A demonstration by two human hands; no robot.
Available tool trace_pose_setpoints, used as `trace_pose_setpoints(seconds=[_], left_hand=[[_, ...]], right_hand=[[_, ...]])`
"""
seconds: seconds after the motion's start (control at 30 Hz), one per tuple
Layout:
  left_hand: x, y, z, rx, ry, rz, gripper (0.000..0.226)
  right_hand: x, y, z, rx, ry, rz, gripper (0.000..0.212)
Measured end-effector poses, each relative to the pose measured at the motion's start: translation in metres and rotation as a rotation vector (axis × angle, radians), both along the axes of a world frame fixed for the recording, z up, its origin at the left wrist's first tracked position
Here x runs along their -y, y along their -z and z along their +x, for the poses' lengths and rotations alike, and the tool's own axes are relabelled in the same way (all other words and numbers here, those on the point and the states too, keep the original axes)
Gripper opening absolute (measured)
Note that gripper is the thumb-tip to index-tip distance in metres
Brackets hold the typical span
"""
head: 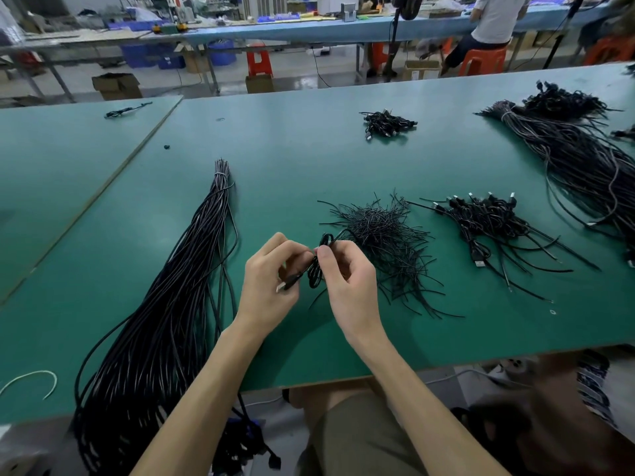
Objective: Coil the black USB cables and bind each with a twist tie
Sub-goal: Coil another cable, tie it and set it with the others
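Note:
Above the green table (pixel 309 159), both my hands hold one small coil of black USB cable (pixel 315 273). My left hand (pixel 271 283) grips its lower part, with the silver-tipped plug end sticking out by the fingers. My right hand (pixel 347 280) pinches the top of the coil between thumb and fingers. Just right of my hands lies a heap of black twist ties (pixel 385 235). A long bundle of straight black cables (pixel 165 321) runs along my left and hangs over the near edge.
A pile of coiled cables with plugs (pixel 488 218) lies to the right, a smaller pile (pixel 386 123) further back, and a big cable bundle (pixel 577 159) at far right. A white cord (pixel 37 377) lies near left. A seated person (pixel 488 29) works at the far bench.

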State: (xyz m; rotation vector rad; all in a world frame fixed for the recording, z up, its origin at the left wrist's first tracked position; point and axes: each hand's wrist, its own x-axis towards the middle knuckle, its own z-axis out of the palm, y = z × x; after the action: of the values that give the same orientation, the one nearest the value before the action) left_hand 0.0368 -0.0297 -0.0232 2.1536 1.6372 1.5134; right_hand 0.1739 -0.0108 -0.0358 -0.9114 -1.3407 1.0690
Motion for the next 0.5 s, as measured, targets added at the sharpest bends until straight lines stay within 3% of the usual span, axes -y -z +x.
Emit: trace_pose_setpoints(seconds=[0.1,0.23,0.5], left_hand=[[-0.0018,-0.0011,-0.0002,0.053,0.02,-0.075,0.014],[-0.0031,-0.0042,-0.0022,0.309,0.156,-0.297,0.021],[-0.0018,-0.0048,-0.0089,0.392,0.229,-0.387,0.031]], right_hand=[[-0.0013,0.0024,-0.0002,0.035,-0.008,0.024,0.012],[-0.003,0.0043,0.0013,0.07,0.002,0.076,0.011],[-0.0021,0.0028,-0.0004,0.159,0.084,0.239,0.01]])
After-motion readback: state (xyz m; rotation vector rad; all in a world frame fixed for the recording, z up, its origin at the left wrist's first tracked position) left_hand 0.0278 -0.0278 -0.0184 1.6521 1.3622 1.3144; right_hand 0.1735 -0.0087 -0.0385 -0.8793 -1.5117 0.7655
